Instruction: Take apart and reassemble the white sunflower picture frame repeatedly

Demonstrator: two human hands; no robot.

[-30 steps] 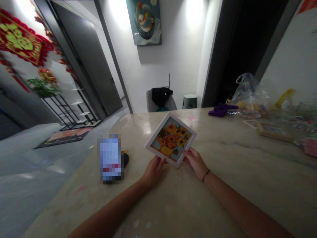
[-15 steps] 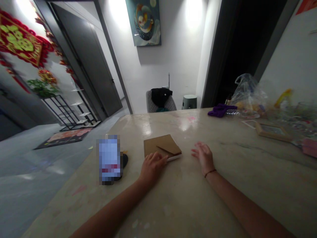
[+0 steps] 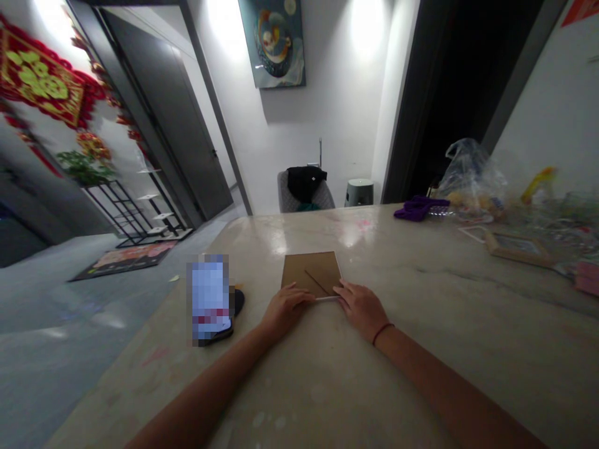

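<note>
A flat brown board (image 3: 311,267) with a thin pale edge lies on the marble-patterned table (image 3: 299,374), and a dark slanting line or slit crosses its face. At its near left corner rests my left hand (image 3: 286,308), fingers closed on the edge. My right hand (image 3: 362,307), with a thin red band at the wrist, has its fingers closed on the near right corner. The fingertips of both hands are partly hidden against the board.
Left of the hands a phone with a blurred screen (image 3: 210,299) stands on a dark holder. Further right are a purple cloth (image 3: 416,208), a wooden frame (image 3: 517,248), a clear plastic bag (image 3: 470,178) and a pink item (image 3: 587,276). Beyond the table is a chair (image 3: 284,193).
My right hand has moved left and down onto the board's near right corner. The board has turned slightly and shifted right, and its slanted brown flap now lies flatter.
</note>
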